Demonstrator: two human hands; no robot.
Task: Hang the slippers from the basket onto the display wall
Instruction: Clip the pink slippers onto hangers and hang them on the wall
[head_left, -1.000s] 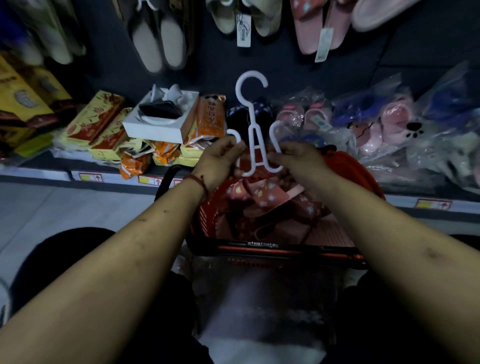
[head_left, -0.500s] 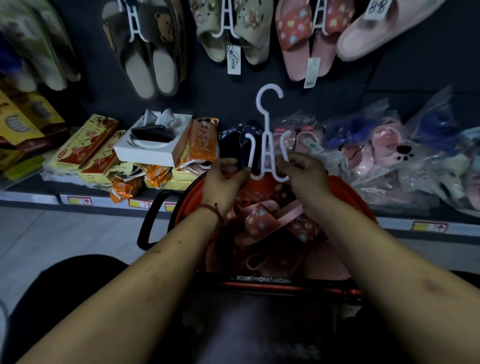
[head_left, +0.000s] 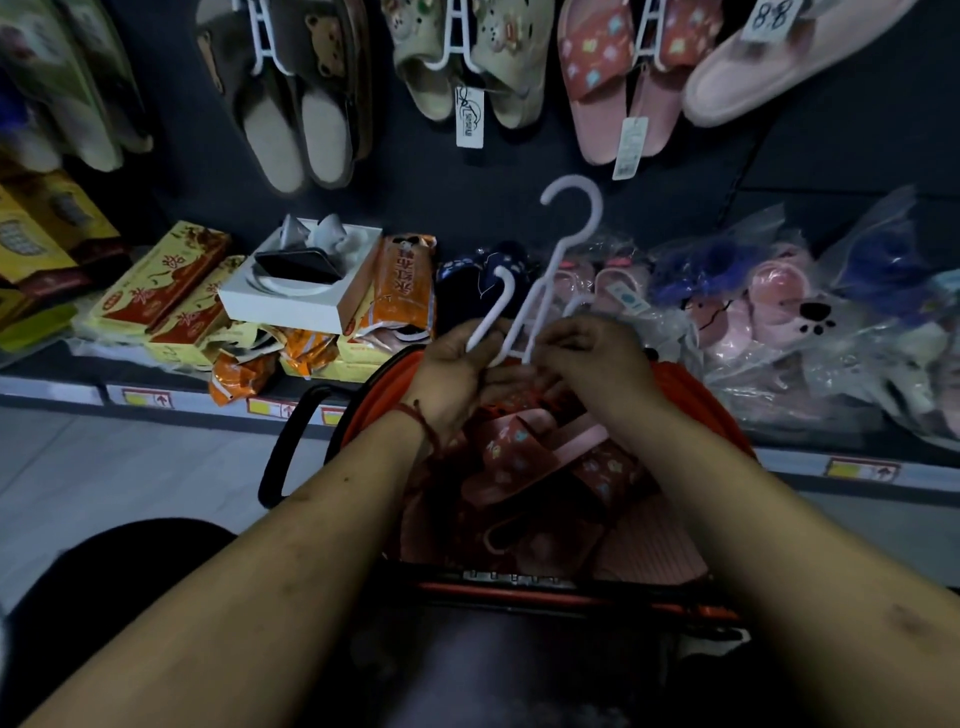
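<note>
Your left hand (head_left: 457, 376) curls round the left prong of the white hanger (head_left: 558, 270), and your right hand (head_left: 597, 364) pinches its lower right end. The hanger leans to the right, hook uppermost. Both hands sit just above the red basket (head_left: 358, 410), where the red patterned slippers (head_left: 519, 452) lie heaped. Beyond the basket, the dark display wall (head_left: 467, 192) carries a matching hung pair (head_left: 618, 83).

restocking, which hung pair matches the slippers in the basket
The pink pair with red patterned straps; beside it hang a brown bear pair, a beige pair, a plain pink slipper.
</note>
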